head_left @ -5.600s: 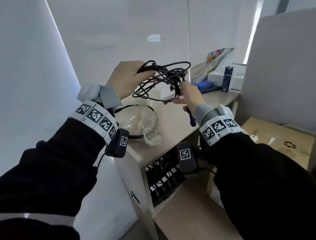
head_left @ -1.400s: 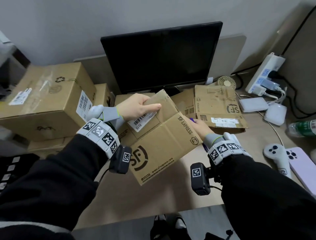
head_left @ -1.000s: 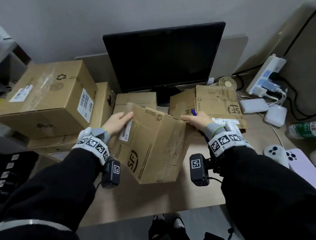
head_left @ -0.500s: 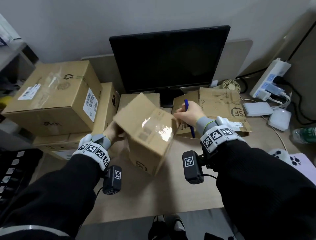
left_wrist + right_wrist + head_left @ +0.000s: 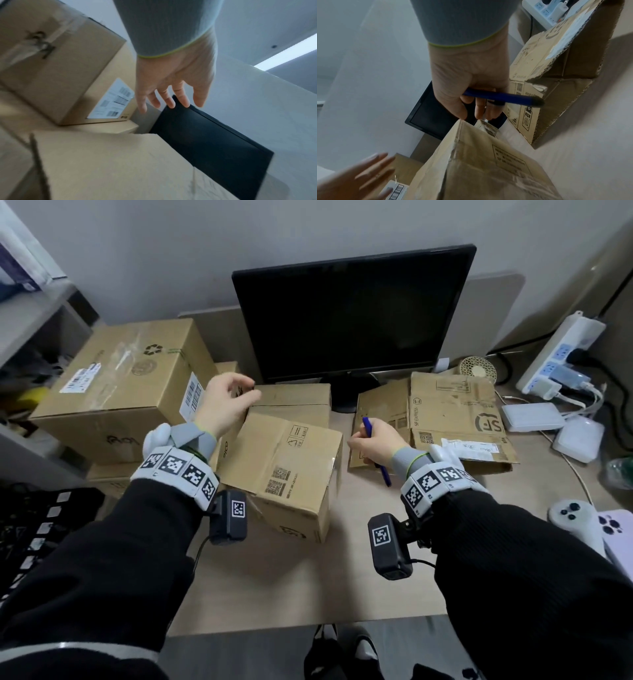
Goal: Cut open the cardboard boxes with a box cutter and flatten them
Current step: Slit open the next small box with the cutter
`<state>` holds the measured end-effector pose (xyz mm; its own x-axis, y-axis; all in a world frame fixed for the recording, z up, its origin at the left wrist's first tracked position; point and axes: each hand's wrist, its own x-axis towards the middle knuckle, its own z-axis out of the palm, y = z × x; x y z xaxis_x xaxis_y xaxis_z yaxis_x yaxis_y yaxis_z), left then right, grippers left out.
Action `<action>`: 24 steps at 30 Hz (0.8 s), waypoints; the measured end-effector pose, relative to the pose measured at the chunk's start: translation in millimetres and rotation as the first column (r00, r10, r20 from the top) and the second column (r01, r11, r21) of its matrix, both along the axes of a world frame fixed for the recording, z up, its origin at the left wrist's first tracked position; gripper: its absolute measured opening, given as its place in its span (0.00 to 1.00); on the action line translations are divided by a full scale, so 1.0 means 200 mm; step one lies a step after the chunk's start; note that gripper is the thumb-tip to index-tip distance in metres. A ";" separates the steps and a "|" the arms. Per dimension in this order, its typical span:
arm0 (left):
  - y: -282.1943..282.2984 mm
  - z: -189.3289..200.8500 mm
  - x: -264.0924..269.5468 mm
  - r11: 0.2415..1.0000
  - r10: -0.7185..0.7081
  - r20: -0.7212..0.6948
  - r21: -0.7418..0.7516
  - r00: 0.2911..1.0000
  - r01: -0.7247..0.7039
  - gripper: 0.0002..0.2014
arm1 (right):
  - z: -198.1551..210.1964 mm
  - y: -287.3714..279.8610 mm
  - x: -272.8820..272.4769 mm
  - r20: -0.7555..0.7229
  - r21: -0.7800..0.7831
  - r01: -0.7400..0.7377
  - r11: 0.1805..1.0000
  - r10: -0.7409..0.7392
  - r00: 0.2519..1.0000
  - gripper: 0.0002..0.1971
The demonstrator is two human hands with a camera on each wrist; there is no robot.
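A small brown cardboard box (image 5: pixel 291 470) stands on the desk between my hands, its taped top seen from below in the right wrist view (image 5: pixel 479 162). My left hand (image 5: pixel 227 398) hovers just above the box's far left corner, fingers loosely spread and holding nothing (image 5: pixel 171 94). To the right of the box, my right hand (image 5: pixel 371 445) grips a blue box cutter (image 5: pixel 375 450), whose handle crosses the palm (image 5: pixel 501 96). The blade end is hidden.
A large taped box (image 5: pixel 126 392) sits on more boxes at the left. A flattened SF carton (image 5: pixel 445 419) lies at the right, behind my right hand. A black monitor (image 5: pixel 352 313) stands behind. A power strip (image 5: pixel 558 354), white devices, a controller (image 5: pixel 572 522) and a phone fill the right side.
The small box was turned over in both hands and now rests on the desk. My left hand has let go and lifted above it. The right hand moved off to the right with the cutter.
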<state>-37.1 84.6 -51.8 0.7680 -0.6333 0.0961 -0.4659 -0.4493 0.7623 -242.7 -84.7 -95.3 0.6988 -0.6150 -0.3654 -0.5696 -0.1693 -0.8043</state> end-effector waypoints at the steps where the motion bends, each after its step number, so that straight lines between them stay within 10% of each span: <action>1: -0.02 0.02 -0.03 0.995 -0.090 0.098 0.053 0.991 0.085 0.22 | 0.00 0.01 -0.01 -0.009 0.007 -0.007 1.000 0.007 1.000 0.08; 6: -0.21 -0.03 -0.22 0.753 -0.589 0.125 0.442 0.798 0.487 0.48 | 0.02 0.03 -0.03 -0.031 0.124 0.015 0.992 -0.011 0.999 0.05; 10: -0.31 -0.14 -0.31 0.506 -0.650 0.033 0.764 0.760 0.400 0.49 | 0.04 0.05 -0.05 -0.077 0.147 0.008 0.989 0.004 0.997 0.05; 16: -0.33 -0.15 -0.31 0.646 -0.427 0.061 0.718 0.902 0.258 0.35 | 0.07 0.04 -0.09 -0.170 0.161 0.077 0.984 -0.049 0.984 0.10; 24: -0.36 -0.16 -0.33 0.616 -0.371 0.046 0.760 0.928 0.208 0.30 | 0.09 0.04 -0.06 -0.172 0.141 0.098 0.985 -0.073 0.982 0.08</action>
<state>-102.3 12.6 -83.5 0.5507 -0.7414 -0.3836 -0.7621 -0.6340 0.1313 -254.9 -76.9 -77.8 0.5678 -0.6003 -0.5633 -0.7042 0.0002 -0.7100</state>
